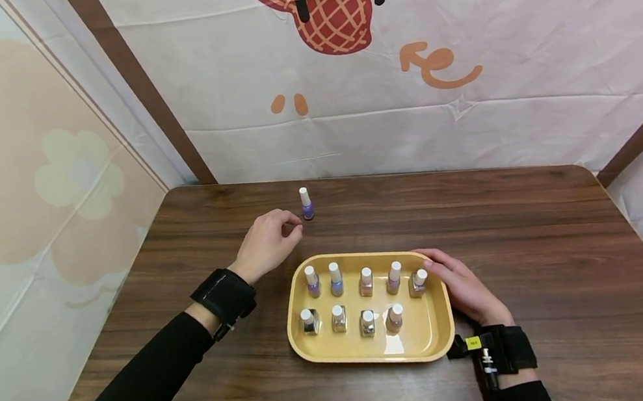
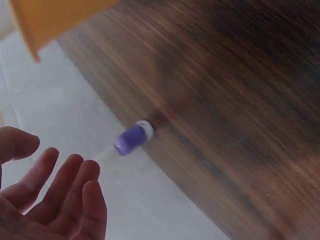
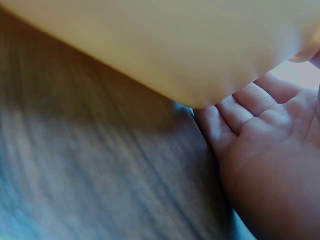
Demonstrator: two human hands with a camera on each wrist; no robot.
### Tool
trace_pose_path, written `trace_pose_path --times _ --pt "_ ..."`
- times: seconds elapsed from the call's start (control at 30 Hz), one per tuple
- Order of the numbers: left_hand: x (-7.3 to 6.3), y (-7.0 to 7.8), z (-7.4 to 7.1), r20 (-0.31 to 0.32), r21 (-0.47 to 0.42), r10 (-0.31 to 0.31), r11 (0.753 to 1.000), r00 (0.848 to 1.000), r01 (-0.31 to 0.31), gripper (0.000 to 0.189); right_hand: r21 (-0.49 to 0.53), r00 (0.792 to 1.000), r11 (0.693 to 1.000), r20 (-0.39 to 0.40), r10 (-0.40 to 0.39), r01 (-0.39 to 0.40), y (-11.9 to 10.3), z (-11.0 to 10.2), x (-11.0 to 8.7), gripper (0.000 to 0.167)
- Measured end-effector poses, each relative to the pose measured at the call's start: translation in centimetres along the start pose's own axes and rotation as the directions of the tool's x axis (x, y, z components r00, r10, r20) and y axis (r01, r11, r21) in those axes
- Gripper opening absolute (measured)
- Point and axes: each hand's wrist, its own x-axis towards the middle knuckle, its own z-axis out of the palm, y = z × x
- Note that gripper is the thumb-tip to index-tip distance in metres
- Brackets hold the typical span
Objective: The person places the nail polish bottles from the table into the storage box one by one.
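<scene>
A nail polish bottle [image 1: 307,210] with purple polish and a white cap stands upright on the table's far part. Just left of it is my left hand [image 1: 269,240], fingers loosely bent and holding nothing. In the left wrist view the fingertips lie close to the purple bottle [image 2: 134,138], with a gap between. My right hand [image 1: 467,286] holds the yellow tray [image 1: 424,340] at its right end, thumb at the rim and fingers along the outer wall. In the right wrist view, the fingers [image 3: 235,112] rest against the tray's underside corner.
Several more nail polish bottles with white caps stand in two rows inside the tray, among them a blue one [image 1: 337,284] and a dark one [image 1: 309,322]. The wooden table [image 1: 571,279] meets a printed cloth wall [image 1: 351,145] at the back.
</scene>
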Motion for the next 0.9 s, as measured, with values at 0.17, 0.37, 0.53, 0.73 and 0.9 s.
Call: trace_pose_path --times 0.17,0.37,0.53,0.73,0.9 --pt "0.8 -0.8 0.7 0.011 -0.013 -0.056 0.998 0.998 0.056 0.02 0.017 1.0 1.0 0.001 -0.012 0.012 0.1 0.1 0.0 0.053" --pt "1.8 -1.5 1.4 0.019 0.014 -0.089 0.996 0.996 0.088 0.021 0.02 1.0 1.0 0.0 -0.01 0.01 0.0 0.1 -0.1 0.053" --pt "2.6 -2.1 1.9 0.025 0.067 -0.085 0.994 0.996 0.084 0.022 0.015 1.0 1.0 -0.003 -0.009 0.009 -0.1 0.0 -0.1 0.053" --pt "3.4 -2.9 2.4 0.041 0.103 -0.11 0.989 0.993 0.105 0.025 0.032 1.0 0.999 0.003 -0.016 0.016 0.0 0.0 -0.1 0.053" --pt "3.9 -3.1 2.8 0.048 0.094 -0.134 0.987 0.99 0.129 0.029 0.039 1.0 0.999 0.005 -0.026 0.026 0.1 0.2 -0.1 0.053"
